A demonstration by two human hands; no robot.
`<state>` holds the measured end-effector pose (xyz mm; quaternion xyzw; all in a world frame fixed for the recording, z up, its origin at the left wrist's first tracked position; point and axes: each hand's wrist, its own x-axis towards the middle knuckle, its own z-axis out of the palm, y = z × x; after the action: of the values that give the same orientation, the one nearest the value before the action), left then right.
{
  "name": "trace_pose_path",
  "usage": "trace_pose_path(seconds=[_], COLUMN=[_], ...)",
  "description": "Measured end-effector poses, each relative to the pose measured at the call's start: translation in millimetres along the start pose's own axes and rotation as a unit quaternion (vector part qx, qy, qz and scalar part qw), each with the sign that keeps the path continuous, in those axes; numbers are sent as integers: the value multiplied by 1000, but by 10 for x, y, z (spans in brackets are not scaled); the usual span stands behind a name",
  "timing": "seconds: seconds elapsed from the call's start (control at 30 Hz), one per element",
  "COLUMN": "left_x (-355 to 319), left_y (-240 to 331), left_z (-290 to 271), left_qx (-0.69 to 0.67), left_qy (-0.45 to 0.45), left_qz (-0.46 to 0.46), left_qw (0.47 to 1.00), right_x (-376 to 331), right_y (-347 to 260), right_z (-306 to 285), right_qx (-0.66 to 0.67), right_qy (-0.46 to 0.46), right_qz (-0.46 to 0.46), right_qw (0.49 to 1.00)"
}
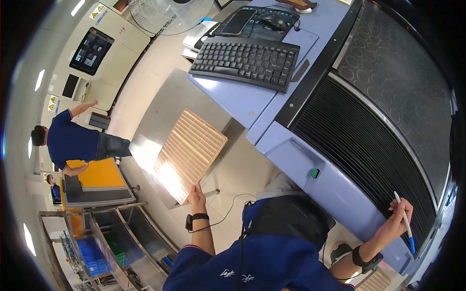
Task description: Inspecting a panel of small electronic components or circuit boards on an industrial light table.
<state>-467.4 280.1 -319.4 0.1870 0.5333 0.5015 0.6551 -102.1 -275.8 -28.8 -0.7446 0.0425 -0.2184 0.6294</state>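
Note:
My left hand (196,196) is closed on the near corner of a flat copper-coloured panel (191,145) marked with a fine grid of rows. The panel lies over a metal table (167,94), and glare washes out its lower left part; whether it touches the tabletop I cannot tell. At the far right, my right hand (399,216) has its fingers around a white pen (406,221) with a blue end. This hand is at the black ribbed cover (359,140) of a light-blue machine (335,186).
On the machine's upper ledge are a black keyboard (245,60), a mouse (273,22) and a phone (239,22). A fan (170,14) stands beyond the table. Another person (75,136) stands at left, near a yellow-topped cart (99,173). A rack (131,233) stands lower left.

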Motion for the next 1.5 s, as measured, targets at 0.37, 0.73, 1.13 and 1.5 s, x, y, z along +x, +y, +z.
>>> trace_pose_path(seconds=[0.37, 0.73, 1.13, 1.5], left_x=[-160, -158, -1219, -2014], left_y=[-23, 64, -167, 633], left_z=[130, 65, 1492, 3263], left_qx=[20, 15, 338, 171], left_qy=[23, 45, -126, -457], left_qz=[21, 37, 46, 204], left_qw=[999, 998, 931, 848], right_x=[10, 25, -70, -456], right_y=[27, 39, -38, -63], right_z=[-55, -7, -68, -1805], right_qx=[12, -1, 11, -11], right_qy=[-12, -29, 10, 393], right_qz=[-12, -13, -18, 9], right_qw=[1000, 1000, 1000, 919])
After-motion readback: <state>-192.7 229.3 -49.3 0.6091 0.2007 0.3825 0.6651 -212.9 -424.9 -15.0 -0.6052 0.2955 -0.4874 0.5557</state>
